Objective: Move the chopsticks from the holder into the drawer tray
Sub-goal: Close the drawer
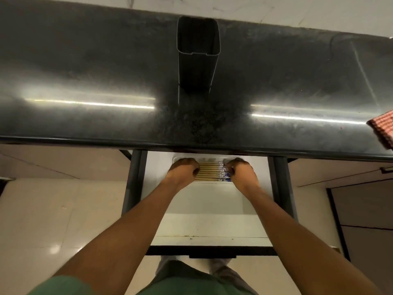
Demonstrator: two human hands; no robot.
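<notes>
Several wooden chopsticks with blue-patterned right ends lie side by side in a white tray at the back of the open white drawer, just under the counter's edge. My left hand is curled over their left ends. My right hand is curled over their patterned right ends. The dark rectangular holder stands upright on the black counter, above the drawer; nothing shows inside it.
The glossy black countertop overhangs the drawer's back. Dark drawer rails run along both sides. A reddish ribbed object sits at the counter's right edge. Pale floor tiles lie to the left, dark cabinet fronts to the right.
</notes>
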